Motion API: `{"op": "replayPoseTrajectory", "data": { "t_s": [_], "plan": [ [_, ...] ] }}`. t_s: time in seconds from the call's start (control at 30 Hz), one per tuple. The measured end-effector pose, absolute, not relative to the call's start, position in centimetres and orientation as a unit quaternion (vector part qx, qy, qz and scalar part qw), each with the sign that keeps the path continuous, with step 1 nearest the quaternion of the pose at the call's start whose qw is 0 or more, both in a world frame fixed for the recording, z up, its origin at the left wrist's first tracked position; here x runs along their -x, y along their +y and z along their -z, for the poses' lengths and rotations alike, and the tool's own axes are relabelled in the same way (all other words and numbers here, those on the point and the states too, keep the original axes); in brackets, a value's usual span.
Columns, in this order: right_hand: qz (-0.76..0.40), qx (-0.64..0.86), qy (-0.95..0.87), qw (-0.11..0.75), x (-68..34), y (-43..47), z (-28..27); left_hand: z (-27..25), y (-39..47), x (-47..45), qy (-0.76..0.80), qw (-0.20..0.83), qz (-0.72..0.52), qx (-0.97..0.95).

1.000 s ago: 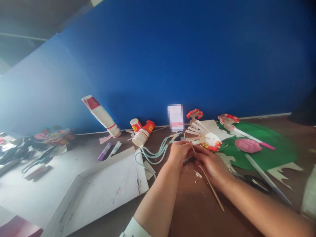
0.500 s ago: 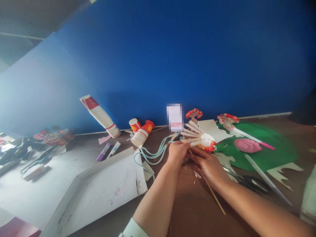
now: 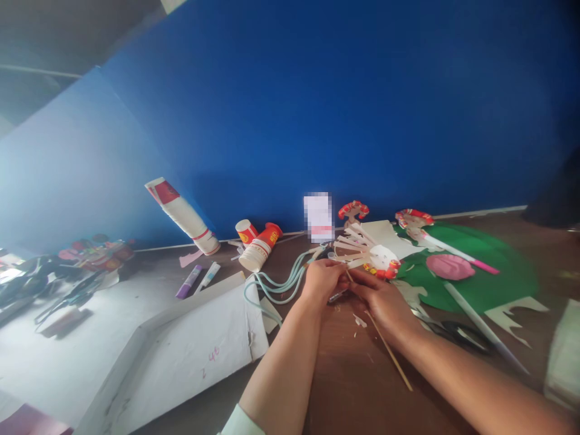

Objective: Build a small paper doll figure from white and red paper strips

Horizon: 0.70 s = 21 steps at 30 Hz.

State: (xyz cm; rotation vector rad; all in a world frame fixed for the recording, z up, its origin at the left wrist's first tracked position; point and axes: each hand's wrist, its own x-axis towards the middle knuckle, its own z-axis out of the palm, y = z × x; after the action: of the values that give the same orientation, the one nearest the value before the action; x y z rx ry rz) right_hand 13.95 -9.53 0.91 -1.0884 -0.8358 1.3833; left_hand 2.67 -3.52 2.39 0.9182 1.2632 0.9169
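Note:
My left hand [image 3: 322, 283] and my right hand [image 3: 378, 297] meet over the brown table, fingers pinched together. Between them runs a thin wooden stick [image 3: 390, 349], slanting down toward me past my right palm. Its upper end is at my left fingertips, partly covered by fingers. Just beyond my fingers is a paper cup cut into fanned strips [image 3: 383, 256], with red and yellow curled edges; whether my fingers touch it I cannot tell. A pale blue cord [image 3: 284, 284] lies looped by my left hand.
A white cardboard box lid [image 3: 181, 350] lies left, with a purple glue stick [image 3: 189, 282] behind it. Stacked paper cups [image 3: 260, 251] lie against the blue partition [image 3: 317, 109]. Green paper [image 3: 498, 266], a pink paper piece [image 3: 450, 267], scissors [image 3: 457, 333] and white scraps are at right.
The view has shifted slightly. Both hands stay together on the stick, and the fanned paper cup has turned a little.

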Motion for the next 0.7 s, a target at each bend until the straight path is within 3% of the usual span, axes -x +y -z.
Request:
{"op": "replayPoseTrajectory", "data": {
  "t_s": [0.7],
  "plan": [
    [-0.614,0.464,-0.328,0.547,-13.9,-9.3,0.3,-3.5,-4.0,-2.6,0.575,0.59,-0.373,-0.426]
  ]
}}
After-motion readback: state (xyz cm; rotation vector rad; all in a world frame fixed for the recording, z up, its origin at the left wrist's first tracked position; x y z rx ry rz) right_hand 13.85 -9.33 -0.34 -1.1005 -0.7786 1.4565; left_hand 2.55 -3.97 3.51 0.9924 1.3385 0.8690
